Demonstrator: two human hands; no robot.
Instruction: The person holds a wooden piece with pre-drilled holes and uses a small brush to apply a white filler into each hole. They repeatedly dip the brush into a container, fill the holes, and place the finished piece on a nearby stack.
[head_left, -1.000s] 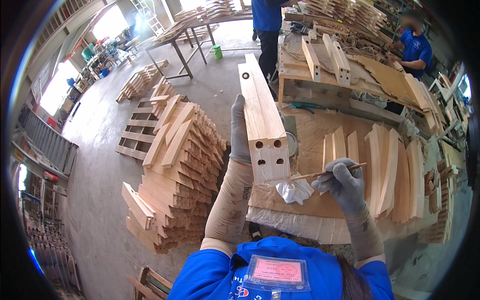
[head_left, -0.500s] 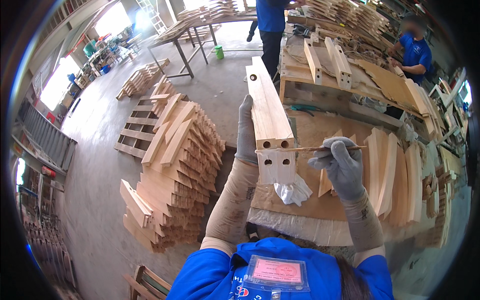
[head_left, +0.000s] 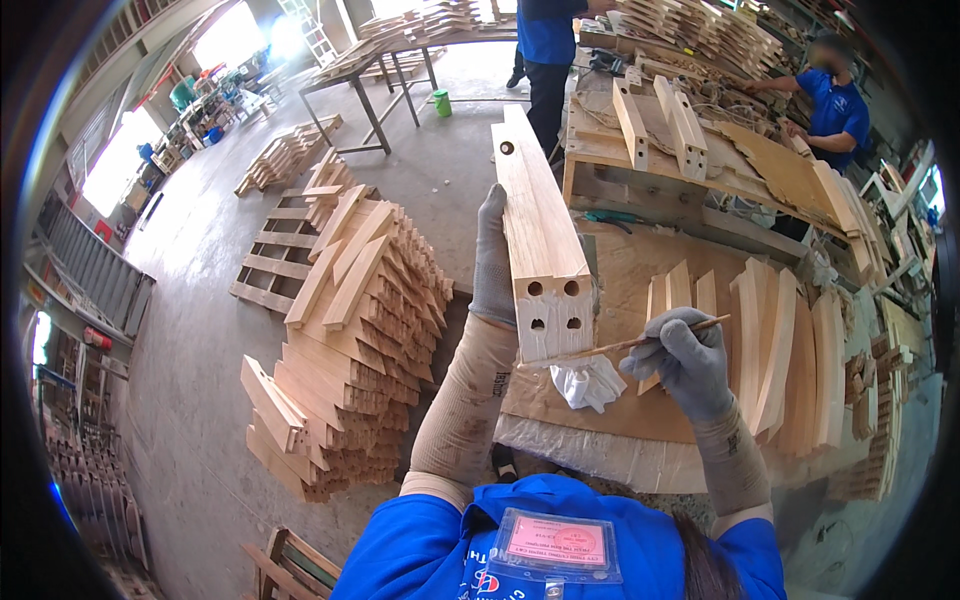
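My left hand [head_left: 491, 262], in a grey glove, grips a pale wooden block [head_left: 545, 225] from its left side; the fingers behind it are hidden. Its near end face has several round holes and a wet, whitish coating. My right hand [head_left: 685, 362], also gloved, pinches a thin wooden stick [head_left: 628, 344] whose far tip touches the lower edge of that face. Below the block a crumpled white cloth [head_left: 588, 384] lies on the brown-covered bench [head_left: 640, 420].
Stacked wooden pieces [head_left: 350, 370] rise at my left beside a pallet [head_left: 275, 260]. Curved wooden parts [head_left: 775, 350] stand at the right of the bench. Ahead, a worktable [head_left: 600, 150] carries more blocks; a co-worker [head_left: 840, 105] stands at the far right and another person [head_left: 547, 60] beyond the block.
My right hand has moved down a little, bringing the stick from between the hole rows to the face's lower edge. The left hand keeps the block nearly still.
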